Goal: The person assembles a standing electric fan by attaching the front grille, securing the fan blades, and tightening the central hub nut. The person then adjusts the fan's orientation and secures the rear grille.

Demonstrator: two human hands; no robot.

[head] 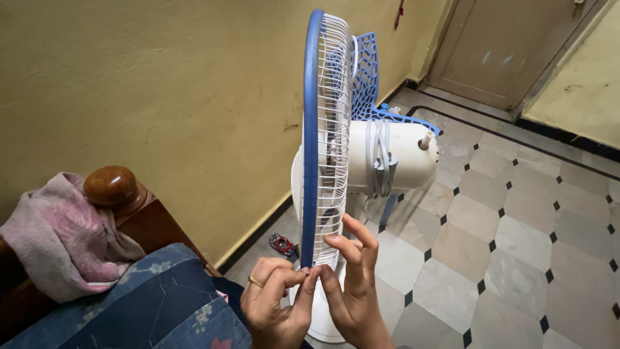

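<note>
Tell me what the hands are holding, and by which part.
Both hands, left hand and right hand, pinch the fan guard at its lower blue rim with their fingers.

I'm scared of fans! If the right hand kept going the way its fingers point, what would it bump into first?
The right hand points up at the fan's white wire grille, and its fingertips already seem to touch the lower edge beside the blue rim. So probably the grille, though depth is unclear.

Blue-rimmed white fan (326,129), blue lattice chair (365,77), pink towel (55,232), yellow wall (161,84), black-diamond pale floor tiles (516,226).
</note>
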